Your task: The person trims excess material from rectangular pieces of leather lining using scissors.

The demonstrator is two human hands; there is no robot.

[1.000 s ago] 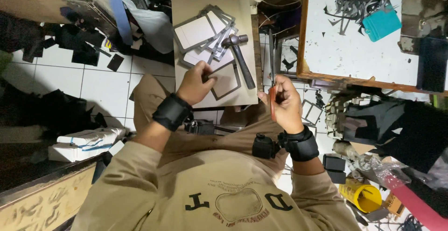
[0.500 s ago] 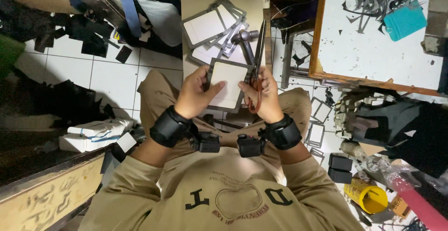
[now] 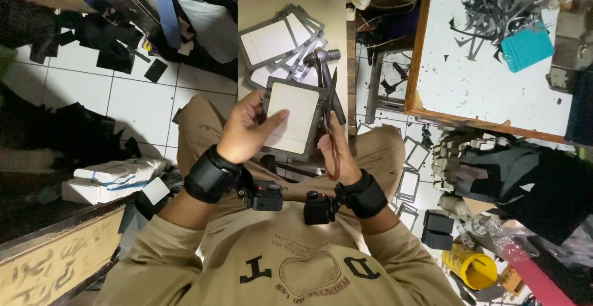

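Grey-framed, the cream panel (image 3: 292,118) sat gripped in our left hand (image 3: 247,130), thumb across its face and fingers (image 3: 252,101) curled behind its left edge, held above our lap in front of the small table (image 3: 262,6). Half a second earlier both hands had been bunched close over it; now we had tipped it more squarely toward us. Our right hand (image 3: 336,154) was closed around the scissors (image 3: 332,111), blades pointing up along the panel's right edge. Behind, more framed panels (image 3: 272,40) and a hammer (image 3: 322,59) lay on the table.
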